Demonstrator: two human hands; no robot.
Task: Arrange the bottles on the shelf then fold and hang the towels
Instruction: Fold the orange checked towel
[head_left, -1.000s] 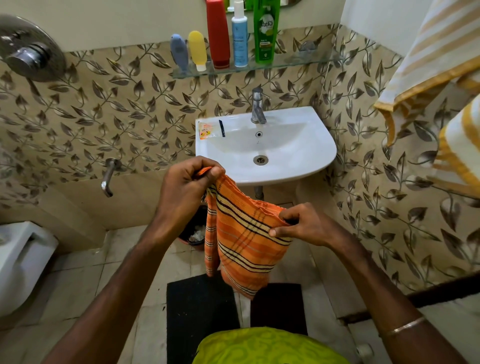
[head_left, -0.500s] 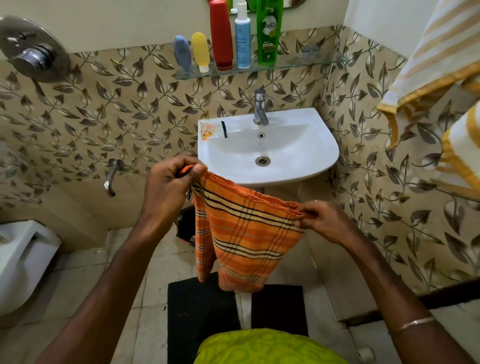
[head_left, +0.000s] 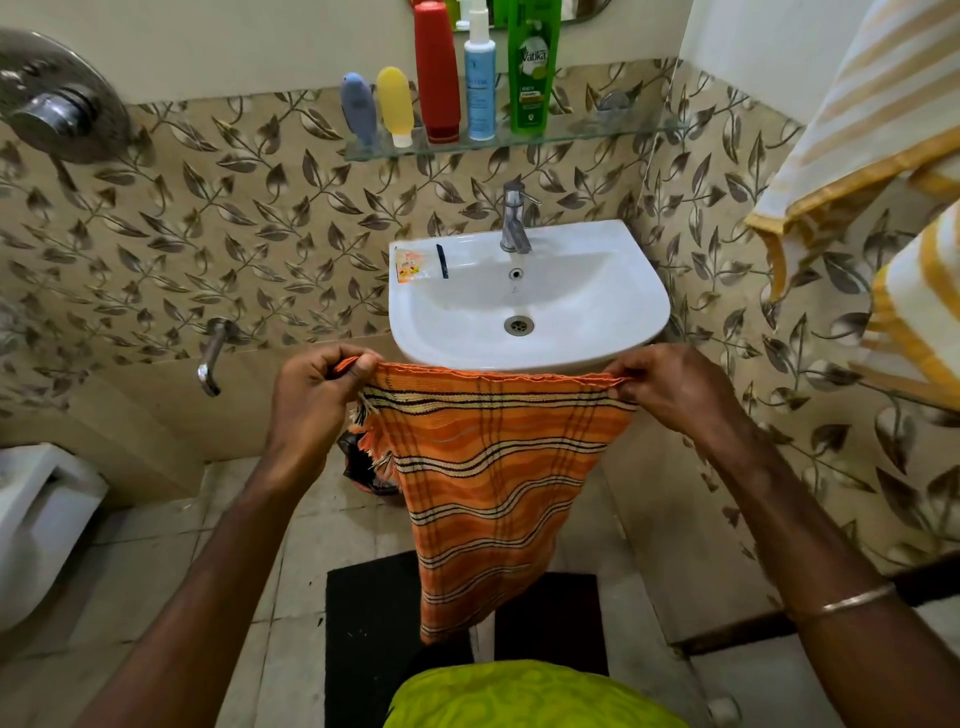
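Orange striped towel (head_left: 493, 483): held up in front of the sink (head_left: 530, 306), top edge stretched level between both hands, body hanging free toward the black floor mat (head_left: 363, 639). Fringe shows at its upper left corner.

Bottles (head_left: 452, 78): five stand in a row on the glass shelf (head_left: 597, 132) above the tap; that part of the task looks done. Two yellow-and-white striped towels (head_left: 883, 130) already hang at far right.

Step in hand (judgement): folding the orange towel. To do it well, keep the top edge taut and level, bring the two corners together squarely so the stripes line up, and let the hanging part settle before pinching the fold.

Left hand (head_left: 317, 395): fingers curled tight, thumb and forefinger clamped on the left top corner.
Right hand (head_left: 670, 389): pinching the right top corner, remaining fingers loosely curled beneath.
The hands are well apart, the towel's width between them, neither touching the sink.
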